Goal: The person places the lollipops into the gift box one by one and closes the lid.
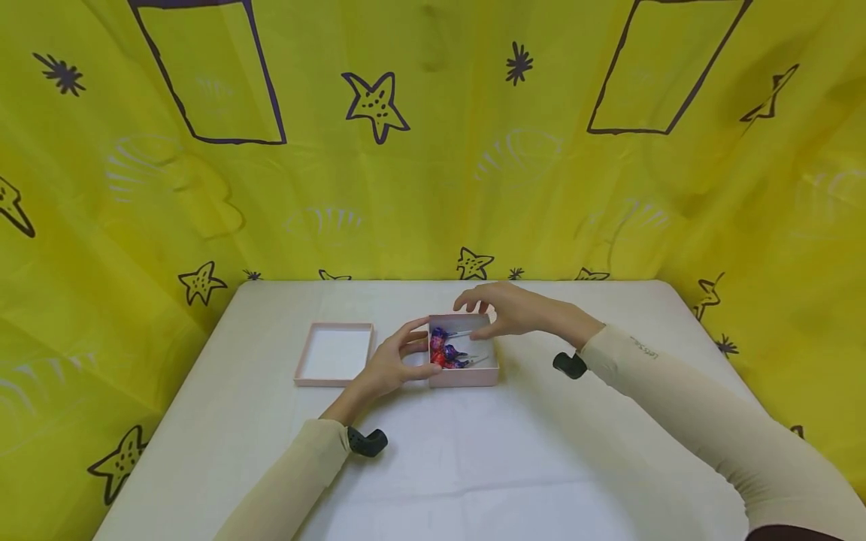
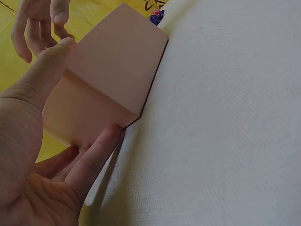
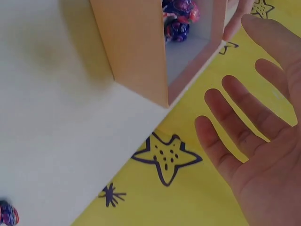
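A pink open-topped box (image 1: pixel 467 377) stands on the white table, with several lollipops (image 1: pixel 439 352) inside, wrapped in red and dark blue, their white sticks pointing right. My left hand (image 1: pixel 389 366) holds the box at its left side, thumb at the near rim corner and fingers along the wall. Over the box's right and far edge hovers my right hand (image 1: pixel 510 308), fingers spread and bent a little, nothing in them. In the right wrist view its palm (image 3: pixel 273 174) faces the box. Another wrapped lollipop (image 3: pixel 8 213) lies on the table outside the box.
A shallow pink-rimmed lid (image 1: pixel 334 353) lies, white inside up, left of the box. The white table (image 1: pixel 433 451) meets a yellow curtain (image 1: pixel 433 188) with starfish drawings at its far edge. Dark wrist-worn devices (image 1: pixel 367 442) sit on both wrists.
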### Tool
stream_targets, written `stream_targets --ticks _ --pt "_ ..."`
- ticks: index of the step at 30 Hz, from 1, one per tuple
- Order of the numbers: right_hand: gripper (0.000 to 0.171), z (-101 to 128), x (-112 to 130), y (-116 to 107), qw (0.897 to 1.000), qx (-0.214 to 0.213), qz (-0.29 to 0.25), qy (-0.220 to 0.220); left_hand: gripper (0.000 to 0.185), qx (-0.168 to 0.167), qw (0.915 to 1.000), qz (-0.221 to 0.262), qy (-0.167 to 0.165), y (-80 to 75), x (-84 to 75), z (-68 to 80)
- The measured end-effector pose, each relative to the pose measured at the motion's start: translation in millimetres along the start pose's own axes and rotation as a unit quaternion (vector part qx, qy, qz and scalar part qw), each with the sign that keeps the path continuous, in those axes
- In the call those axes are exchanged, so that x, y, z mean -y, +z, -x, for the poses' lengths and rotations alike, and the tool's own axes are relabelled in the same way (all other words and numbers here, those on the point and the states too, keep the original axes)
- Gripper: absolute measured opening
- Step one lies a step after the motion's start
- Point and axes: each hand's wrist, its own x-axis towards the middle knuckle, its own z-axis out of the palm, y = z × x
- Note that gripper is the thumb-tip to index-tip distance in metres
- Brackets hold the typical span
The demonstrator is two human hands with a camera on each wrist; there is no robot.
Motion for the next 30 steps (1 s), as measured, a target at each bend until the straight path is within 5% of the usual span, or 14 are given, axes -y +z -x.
stream_targets --ticks 12,30 --pt "0.052 29.1 -13.5 -21.4 0.999 -0.028 0.016 0.043 0.089 -0.005 1.0 -0.006 0.001 0.0 1.3 -2.1" --pt "0.052 73.1 -54.1 -18.7 0.992 -0.058 0.006 0.114 0.091 -0.004 1.0 -0.008 0.0 0.9 1.9 -0.7"
